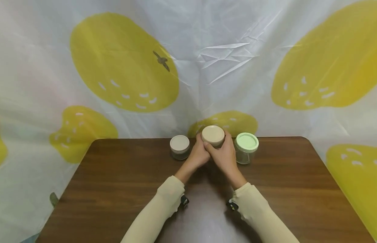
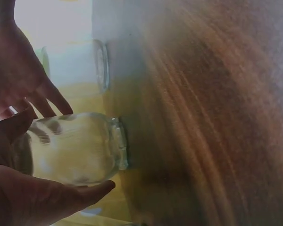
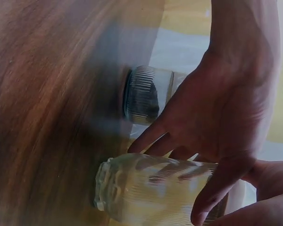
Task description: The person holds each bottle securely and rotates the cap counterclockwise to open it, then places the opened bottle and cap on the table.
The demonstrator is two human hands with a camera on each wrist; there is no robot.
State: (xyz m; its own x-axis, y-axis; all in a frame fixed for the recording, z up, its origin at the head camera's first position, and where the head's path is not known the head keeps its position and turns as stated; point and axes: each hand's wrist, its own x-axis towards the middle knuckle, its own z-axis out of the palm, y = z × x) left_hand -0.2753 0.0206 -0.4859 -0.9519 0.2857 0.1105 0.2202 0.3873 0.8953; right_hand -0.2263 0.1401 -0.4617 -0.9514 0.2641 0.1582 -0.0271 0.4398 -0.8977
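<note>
Both hands hold a clear glass jar (image 2: 75,150) with a cream lid (image 1: 213,134) at the table's far edge. My left hand (image 1: 200,152) grips its left side and my right hand (image 1: 224,153) its right side, the thumbs close together at the front below the lid. In the right wrist view, the jar's (image 3: 151,188) ribbed wall shows between the hands. Left of the hands stands a shorter jar (image 1: 180,152) with a white lid and dark contents. Close by the right hand is a glass jar (image 1: 244,157) with a pale green lid. Whether the held jar touches the table, I cannot tell.
The brown wooden table (image 1: 121,189) has rounded far corners. Right behind it hangs a white curtain (image 1: 206,94) printed with yellow fruit. The two other jars flank the hands closely on either side.
</note>
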